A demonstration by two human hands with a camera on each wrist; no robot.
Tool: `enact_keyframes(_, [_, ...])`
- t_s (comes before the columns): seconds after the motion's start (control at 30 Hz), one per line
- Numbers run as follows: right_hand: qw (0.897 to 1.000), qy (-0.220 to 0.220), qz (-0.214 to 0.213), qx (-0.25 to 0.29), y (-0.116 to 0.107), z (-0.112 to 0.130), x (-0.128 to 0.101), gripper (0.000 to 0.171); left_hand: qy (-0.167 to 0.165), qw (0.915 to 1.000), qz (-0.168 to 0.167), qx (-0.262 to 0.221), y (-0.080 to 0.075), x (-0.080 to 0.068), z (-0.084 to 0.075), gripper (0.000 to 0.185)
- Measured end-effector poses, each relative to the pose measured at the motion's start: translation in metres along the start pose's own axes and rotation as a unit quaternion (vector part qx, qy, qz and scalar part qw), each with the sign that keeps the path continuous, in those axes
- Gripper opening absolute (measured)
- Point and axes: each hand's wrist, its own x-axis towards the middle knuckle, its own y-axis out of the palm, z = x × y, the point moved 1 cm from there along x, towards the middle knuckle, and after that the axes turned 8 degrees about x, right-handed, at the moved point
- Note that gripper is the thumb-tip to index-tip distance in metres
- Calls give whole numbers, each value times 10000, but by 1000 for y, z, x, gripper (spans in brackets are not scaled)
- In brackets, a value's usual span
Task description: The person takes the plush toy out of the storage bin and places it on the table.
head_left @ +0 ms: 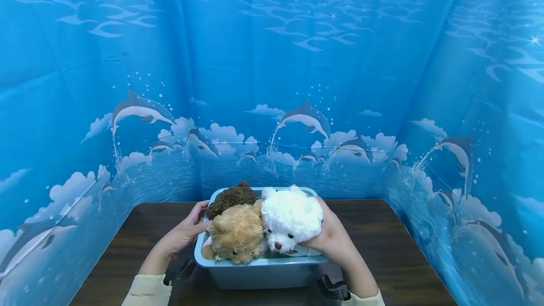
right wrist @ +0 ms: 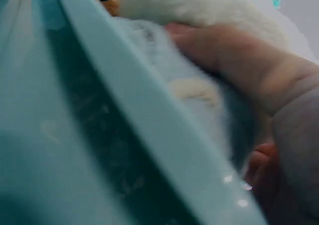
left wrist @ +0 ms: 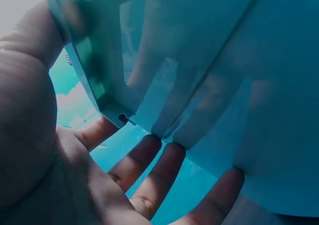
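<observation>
A light blue plastic bin (head_left: 263, 275) stands on the table with plush bears in it. My left hand (head_left: 187, 230) holds the bin at its left side, the thumb at the rim and the fingertips against the outer wall (left wrist: 209, 135). At the bin's right end, my right hand (head_left: 329, 233) grips a white plush bear (head_left: 293, 214) around its side. In the right wrist view, the thumb presses on the bear's grey-blue clothing (right wrist: 199, 100) just beyond the rim. A light brown plush bear (head_left: 238, 233) lies face down at the left, before a dark brown plush toy (head_left: 233, 197).
The dark wooden table (head_left: 382, 249) extends to both sides of the bin. Blue curtains (head_left: 263, 60) printed with dolphins surround its back and sides. A black strap (head_left: 180, 272) is on the left wrist, another (head_left: 333, 289) on the right.
</observation>
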Motion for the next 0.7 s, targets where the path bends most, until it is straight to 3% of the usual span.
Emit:
enact_keyframes(0.2, [9988, -275, -399, 100, 4, 1, -1, 104, -8, 10000, 9, 47, -3, -4, 1, 75])
enact_keyframes(0.53, [9993, -148, -316, -131, -1, 6, -3, 100, 18, 10000, 26, -16, 3, -2, 0, 73])
enact_keyframes(0.7, [9989, -283, -359, 34, 1, 4, -2, 97, 10, 10000, -15, -36, 3, -2, -1, 74])
